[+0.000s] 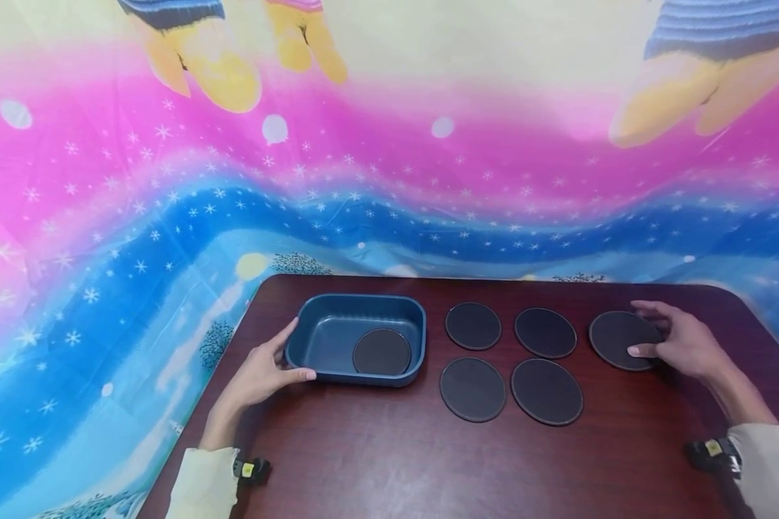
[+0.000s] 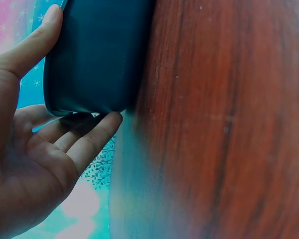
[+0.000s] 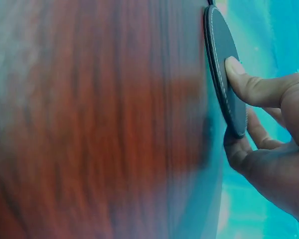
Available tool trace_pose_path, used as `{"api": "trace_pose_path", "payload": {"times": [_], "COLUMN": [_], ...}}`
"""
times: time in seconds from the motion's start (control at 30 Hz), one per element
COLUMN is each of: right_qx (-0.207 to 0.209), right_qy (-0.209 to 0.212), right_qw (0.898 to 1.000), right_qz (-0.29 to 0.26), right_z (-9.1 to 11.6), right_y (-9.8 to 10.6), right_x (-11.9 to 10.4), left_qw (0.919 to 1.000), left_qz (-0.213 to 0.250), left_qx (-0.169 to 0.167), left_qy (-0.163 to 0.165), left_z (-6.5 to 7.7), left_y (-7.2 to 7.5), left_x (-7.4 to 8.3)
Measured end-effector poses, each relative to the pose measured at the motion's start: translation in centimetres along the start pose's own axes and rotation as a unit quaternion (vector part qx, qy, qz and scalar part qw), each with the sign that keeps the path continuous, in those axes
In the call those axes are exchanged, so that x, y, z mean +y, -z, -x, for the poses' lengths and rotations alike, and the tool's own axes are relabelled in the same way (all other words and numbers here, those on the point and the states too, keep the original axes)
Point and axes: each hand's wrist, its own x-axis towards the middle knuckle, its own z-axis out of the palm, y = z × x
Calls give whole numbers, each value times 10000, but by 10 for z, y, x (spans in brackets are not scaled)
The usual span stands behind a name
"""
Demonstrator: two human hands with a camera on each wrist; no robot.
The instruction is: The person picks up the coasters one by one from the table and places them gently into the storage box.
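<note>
My left hand [image 1: 262,371] holds the left end of a dark blue rectangular baking dish [image 1: 363,379], thumb at the near rim and fingers along the end wall. In the left wrist view, the thumb lies against the dish's side [image 2: 99,55]. One round black coaster [image 1: 381,353] lies inside the dish, toward its right. At the right of the table, my right hand [image 1: 684,344] pinches another round coaster [image 1: 617,339] by its right edge. The right wrist view shows the thumb on that coaster's [image 3: 224,64] stitched face and fingers at its lower edge.
Several more black coasters lie flat in two rows between the dish and my right hand, among them a back-left one [image 1: 472,326] and a front-right one [image 1: 547,391]. Behind the dark red-brown table [image 1: 389,461] hangs a colourful patterned cloth [image 1: 389,166].
</note>
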Motion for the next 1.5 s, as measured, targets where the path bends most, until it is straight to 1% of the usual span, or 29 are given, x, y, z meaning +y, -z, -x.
{"api": "trace_pose_path", "payload": {"times": [0.07,0.13,0.2,0.27,0.4,0.5,0.67,0.77,0.9,0.93,0.97,1.03,1.07,1.13,1.17,1.2,1.27,1.33,1.5], "right_qx": [272,459,564,578,394,224,100,37,-44,-56,-76,-135,-161,-220,-258,-279,-318,-353,-487], "right_qy": [-55,-109,-197,-244,-332,-380,-368,-349,-505,-562,-602,-662,-662,-655,-639,-630,-627,-628,-486], "right_qw": [9995,9985,9976,9977,9978,9939,9900,9885,9846,9821,9781,9620,9501,9200,9051,8923,8769,8666,8491], "right_qz": [149,270,351,269,-407,-1011,-1361,-1469,-1674,-1795,-1992,-2645,-3045,-3857,-4196,-4461,-4754,-4938,-5237], "right_z": [3,7,10,14,21,27,35,37,39,39,40,40,40,40,41,41,42,43,43], "right_y": [1,3,5,7,5,2,3,7,11,12,13,13,13,13,13,12,12,12,15], "right_x": [-1,-4,-7,-11,-17,-19,-18,-16,-14,-14,-14,-14,-14,-15,-15,-15,-16,-17,-20], "left_qw": [10000,10000,10000,10000,10000,10000,9995,9992,9991,9992,9992,9993,9993,9992,9992,9991,9990,9989,9989], "left_qz": [33,59,70,65,45,72,282,389,401,380,367,347,349,369,390,413,436,446,444], "left_qx": [-23,-36,-61,-56,-11,-30,-108,-129,-150,-140,-130,-121,-116,-114,-120,-130,-132,-146,-165], "left_qy": [0,-13,-7,1,22,22,-3,-25,-14,-2,3,15,20,29,31,30,14,-10,-13], "left_z": [-1,-1,-1,0,1,1,0,-1,0,0,1,2,2,3,3,3,3,3,3], "left_y": [0,0,0,0,1,0,-2,-2,-1,-1,-1,0,0,1,1,1,1,0,0], "left_x": [0,1,1,1,0,0,0,0,-1,-1,-1,-1,-1,-1,-1,-1,0,0,0]}}
